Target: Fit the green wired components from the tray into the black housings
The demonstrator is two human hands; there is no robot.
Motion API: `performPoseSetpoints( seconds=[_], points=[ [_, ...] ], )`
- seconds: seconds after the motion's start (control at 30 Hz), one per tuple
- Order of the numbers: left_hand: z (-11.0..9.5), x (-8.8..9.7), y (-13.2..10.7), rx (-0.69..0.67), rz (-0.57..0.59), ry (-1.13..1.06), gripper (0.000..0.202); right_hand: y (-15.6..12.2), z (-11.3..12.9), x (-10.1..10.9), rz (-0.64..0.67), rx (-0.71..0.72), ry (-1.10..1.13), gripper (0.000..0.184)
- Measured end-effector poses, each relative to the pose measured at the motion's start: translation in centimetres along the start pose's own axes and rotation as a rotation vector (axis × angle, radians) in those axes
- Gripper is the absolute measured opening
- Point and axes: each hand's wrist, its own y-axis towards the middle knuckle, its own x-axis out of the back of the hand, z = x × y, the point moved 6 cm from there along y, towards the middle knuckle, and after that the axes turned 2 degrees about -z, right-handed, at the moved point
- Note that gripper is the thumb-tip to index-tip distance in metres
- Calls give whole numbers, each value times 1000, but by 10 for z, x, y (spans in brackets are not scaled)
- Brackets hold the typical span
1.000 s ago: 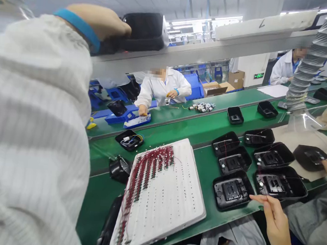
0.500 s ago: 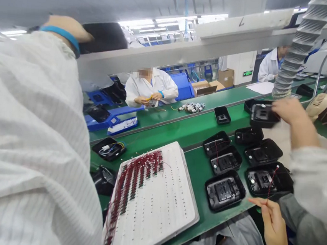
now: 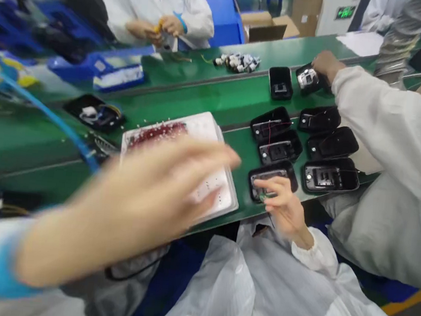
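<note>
My left hand (image 3: 155, 187), smeared by motion and with a blue band at the wrist, passes above a white perforated board (image 3: 213, 133). Its fingers stretch to the right with the thumb apart, and I see nothing in it. Dark red wires (image 3: 160, 136) in rows stand in the board, partly hidden by that hand. My right hand (image 3: 286, 205) pinches a small green circuit board (image 3: 264, 197) between thumb and fingers. It is over the near edge of a black plastic housing (image 3: 287, 171). Any wire on the small board is too blurred to follow.
Several other black housings (image 3: 328, 175) lie to the right, some with thin red wires. A co-worker's hand (image 3: 325, 65) is at a housing farther back. White connectors (image 3: 238, 62) lie in a heap beyond. A blue strap or cord (image 3: 51, 113) crosses the left side.
My left hand has come down from the overhead shelf to above the board. My right hand has moved left to the nearest housing. The view has tilted downward.
</note>
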Motion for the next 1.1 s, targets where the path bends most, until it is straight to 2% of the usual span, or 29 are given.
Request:
performPoseSetpoints(
  seconds=[0.07, 0.13, 0.23, 0.3, 0.4, 0.5, 0.63, 0.77, 0.87, 0.97, 1.03, 1.1],
  points=[
    [-27, -34, -27, -37, 49, -43, 40, 6, -6, -7, 22, -24, 123, 33],
    [-41, -66, -49, 26, -38, -84, 43, 6, -11, -17, 84, -80, 269, 36],
    [-41, -103, -78, 244, -301, -145, 27, -2, -19, -30, 214, -208, 383, 34],
    [-36, -121, -94, 386, -431, -173, 15, -8, -25, -30, 227, -271, 428, 29],
    [-32, -137, -110, 489, -486, -206, 13, -15, -30, -21, 176, -327, 506, 15],
    [-30, -142, -117, 465, -454, -244, 9, -20, -30, -11, 197, -351, 443, 5],
    [-23, -151, -124, 489, -369, -146, 4, -27, -20, -4, 272, -274, 78, 7],
    [-12, -181, -108, 635, -47, 138, 15, -35, -27, -3, 219, -256, -330, 14],
    [-8, -202, -86, 721, 159, 244, 22, -32, -37, 5, 128, -323, -492, 15],
    [-10, -212, -75, 689, 166, 257, 33, -16, -41, 17, 65, -393, -485, 9],
    [-12, -216, -82, 657, 107, 272, 41, 0, -44, 19, 68, -431, -490, 5],
    [-12, -222, -96, 635, 69, 269, 46, 16, -54, 13, 144, -489, -554, 3]
  ],
)
